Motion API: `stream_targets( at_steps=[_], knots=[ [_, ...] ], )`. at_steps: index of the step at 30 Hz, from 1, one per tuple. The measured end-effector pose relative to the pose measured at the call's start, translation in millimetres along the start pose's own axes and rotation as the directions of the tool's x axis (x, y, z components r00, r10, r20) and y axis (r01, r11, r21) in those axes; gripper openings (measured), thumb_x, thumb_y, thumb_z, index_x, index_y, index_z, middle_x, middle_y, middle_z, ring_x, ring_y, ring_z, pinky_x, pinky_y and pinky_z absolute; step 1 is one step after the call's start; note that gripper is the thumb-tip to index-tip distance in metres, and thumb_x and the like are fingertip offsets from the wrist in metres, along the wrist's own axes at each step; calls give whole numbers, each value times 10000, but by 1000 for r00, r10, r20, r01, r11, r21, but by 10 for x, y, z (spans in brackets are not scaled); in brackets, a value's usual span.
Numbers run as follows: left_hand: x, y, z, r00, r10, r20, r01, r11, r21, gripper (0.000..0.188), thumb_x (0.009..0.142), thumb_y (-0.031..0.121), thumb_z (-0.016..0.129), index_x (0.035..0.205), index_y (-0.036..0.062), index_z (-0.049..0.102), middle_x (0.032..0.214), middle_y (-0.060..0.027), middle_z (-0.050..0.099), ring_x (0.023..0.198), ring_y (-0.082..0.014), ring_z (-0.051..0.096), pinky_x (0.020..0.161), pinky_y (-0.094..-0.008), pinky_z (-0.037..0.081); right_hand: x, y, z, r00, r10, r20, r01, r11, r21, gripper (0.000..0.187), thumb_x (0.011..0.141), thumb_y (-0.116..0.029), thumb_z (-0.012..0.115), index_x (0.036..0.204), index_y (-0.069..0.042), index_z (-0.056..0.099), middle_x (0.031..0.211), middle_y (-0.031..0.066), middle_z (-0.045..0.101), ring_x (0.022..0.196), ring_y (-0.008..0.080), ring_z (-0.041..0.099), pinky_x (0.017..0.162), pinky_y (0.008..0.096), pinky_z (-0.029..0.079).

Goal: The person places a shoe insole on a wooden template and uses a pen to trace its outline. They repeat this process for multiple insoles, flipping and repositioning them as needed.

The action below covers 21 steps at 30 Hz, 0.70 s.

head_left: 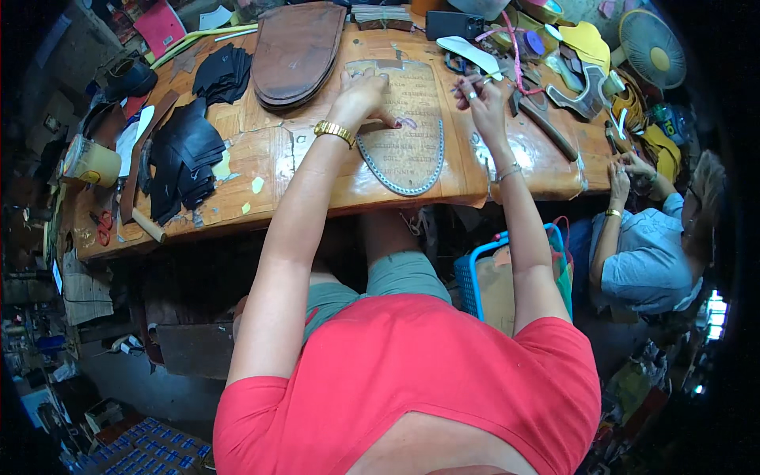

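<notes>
A tan board piece (404,150) with a rounded near end and a stitched-looking dark edge lies flat on the table in front of me. My left hand (364,96) rests on its left side, fingers spread, the thumb reaching across the printed surface. To the right of the board, my right hand (481,103) hovers close over the table with its fingers curled in. Whatever they may pinch is too small to make out. Just beyond that hand lies a white curved piece (470,57). A hammer-like tool with a wooden handle (549,130) lies to its right.
Brown leather pieces (297,51) are stacked left of the board, with black leather pieces (186,154) farther left. Red scissors (104,227) and a tub (93,161) sit at the left edge. A blue basket (469,289) stands below; a co-worker (645,245) sits at right.
</notes>
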<state>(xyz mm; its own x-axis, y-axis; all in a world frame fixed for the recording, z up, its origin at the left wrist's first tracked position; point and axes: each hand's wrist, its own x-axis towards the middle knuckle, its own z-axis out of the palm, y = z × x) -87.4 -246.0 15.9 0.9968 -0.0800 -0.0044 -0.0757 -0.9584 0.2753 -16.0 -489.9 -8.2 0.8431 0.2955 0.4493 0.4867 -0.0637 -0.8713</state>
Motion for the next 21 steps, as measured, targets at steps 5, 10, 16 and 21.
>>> stream_targets(
  at_steps=[5,10,16,21],
  knots=[
    [-66,-4,137,988,145,-49,-149,985,-82,652,652,386,808,1222,178,567,1187,-146,544,1190,-328,501,986,-469,375,-402,-6,48,999,29,23,-27,997,-70,174,960,-165,562,884,-20,622,707,3,605,566,44,528,503,204,427],
    [-78,52,282,970,237,-59,-244,945,-216,444,746,222,747,1173,263,631,1221,-135,557,1152,-327,537,963,-493,420,-510,66,63,991,120,55,-122,992,22,157,972,-163,545,914,-26,595,746,8,604,594,31,513,519,193,419],
    [-61,16,373,975,220,-34,-222,953,-204,478,791,299,698,1254,221,606,1283,-196,521,1202,-361,472,1042,-393,380,-517,21,94,993,106,51,-106,994,1,146,958,-134,559,894,-18,619,704,13,612,563,45,516,502,205,420],
    [-120,25,267,962,274,11,-267,944,-196,661,660,364,801,1267,204,593,1261,-182,530,1221,-354,450,1055,-395,364,-541,45,137,991,-79,105,109,940,-323,139,956,-122,554,902,-13,622,715,25,625,572,48,527,514,206,428]
  ],
)
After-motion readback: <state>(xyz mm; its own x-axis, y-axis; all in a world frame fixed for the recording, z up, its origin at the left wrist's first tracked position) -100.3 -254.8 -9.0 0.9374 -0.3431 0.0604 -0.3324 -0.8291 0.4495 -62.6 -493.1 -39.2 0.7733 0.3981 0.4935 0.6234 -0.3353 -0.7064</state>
